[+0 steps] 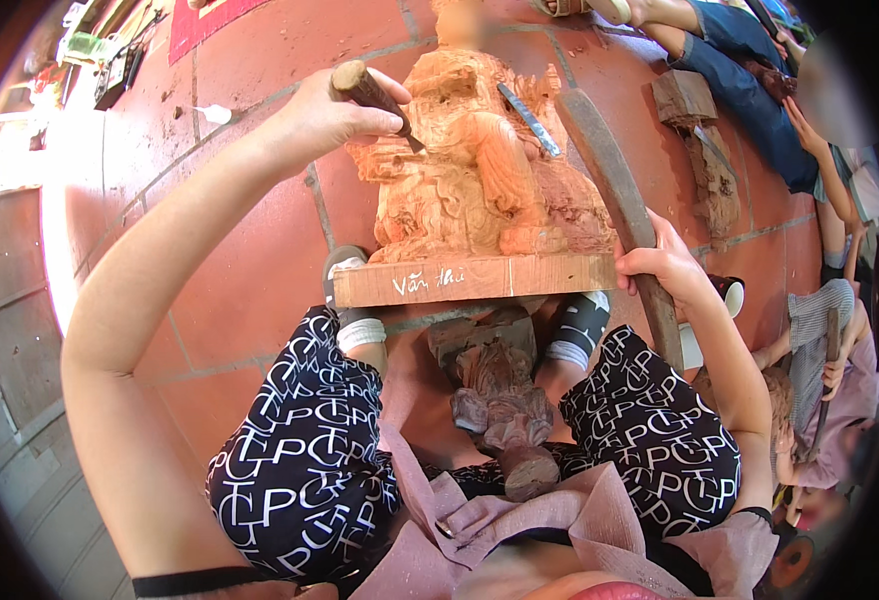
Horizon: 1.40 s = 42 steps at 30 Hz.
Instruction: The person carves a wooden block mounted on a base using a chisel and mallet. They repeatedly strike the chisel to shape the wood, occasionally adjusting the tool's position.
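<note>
A carved figure of pale orange wood [455, 185] stands upright in front of me on a flat plank base [550, 275] with white handwriting. My left hand [335, 120] is closed round a wood-handled chisel [362, 85]. The chisel points down and its tip meets the upper left of the carving. In my right hand [665, 262] I grip a long, slightly curved wooden club [605, 155]. It slants along the carving's right side, its far end raised near the figure. A blue flat-bladed tool [530, 120] lies on the carving, untouched by either hand.
Between my legs is a darker carved wooden figure [500, 395]. To the right lie a wooden block [685, 97], a rough wood piece [712, 190] and a cup [732, 295] on the red tiles. Other people sit at the right; one hand [835, 375] holds a stick-like tool. A red mat [210, 25] is at far left.
</note>
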{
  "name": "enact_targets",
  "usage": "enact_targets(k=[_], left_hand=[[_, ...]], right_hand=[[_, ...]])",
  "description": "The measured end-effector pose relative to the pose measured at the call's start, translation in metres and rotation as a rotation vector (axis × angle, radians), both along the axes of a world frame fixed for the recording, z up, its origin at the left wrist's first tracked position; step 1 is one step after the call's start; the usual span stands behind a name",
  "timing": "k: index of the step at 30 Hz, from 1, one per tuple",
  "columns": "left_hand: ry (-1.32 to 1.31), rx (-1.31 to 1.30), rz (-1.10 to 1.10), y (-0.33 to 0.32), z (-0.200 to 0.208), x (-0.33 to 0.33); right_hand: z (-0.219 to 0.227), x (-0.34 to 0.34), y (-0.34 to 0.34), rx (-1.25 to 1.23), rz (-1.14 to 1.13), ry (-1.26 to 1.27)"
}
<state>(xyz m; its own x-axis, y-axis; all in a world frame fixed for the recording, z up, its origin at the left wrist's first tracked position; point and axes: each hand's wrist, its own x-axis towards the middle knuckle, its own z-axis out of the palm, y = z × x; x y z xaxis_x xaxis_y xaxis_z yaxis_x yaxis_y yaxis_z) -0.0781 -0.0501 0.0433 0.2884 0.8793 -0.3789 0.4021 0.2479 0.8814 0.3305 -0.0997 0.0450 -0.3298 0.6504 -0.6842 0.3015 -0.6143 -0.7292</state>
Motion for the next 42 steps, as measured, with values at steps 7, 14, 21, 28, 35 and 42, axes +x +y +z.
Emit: enact_targets(k=[7, 14, 21, 28, 35, 42], left_hand=[[-0.111, 0.073, 0.094, -0.004, -0.037, 0.007], [-0.173, 0.155, 0.096, -0.013, -0.121, 0.013], [-0.025, 0.153, 0.102, 0.009, -0.088, 0.054], [0.308, 0.776, -0.288, 0.024, -0.1, 0.072], [0.163, 0.835, -0.459, -0.003, -0.116, 0.069], [-0.094, 0.233, 0.142, 0.036, -0.064, 0.031]], right_hand=[[0.003, 0.009, -0.004, -0.004, -0.039, 0.078], [-0.046, 0.016, 0.005, -0.079, -0.063, 0.152], [-0.032, 0.022, 0.009, -0.032, 0.03, 0.185], [-0.036, 0.019, 0.012, 0.002, 0.009, 0.237], [-0.034, 0.025, 0.008, -0.03, 0.013, 0.183], [-0.02, 0.018, 0.008, -0.098, 0.005, 0.195]])
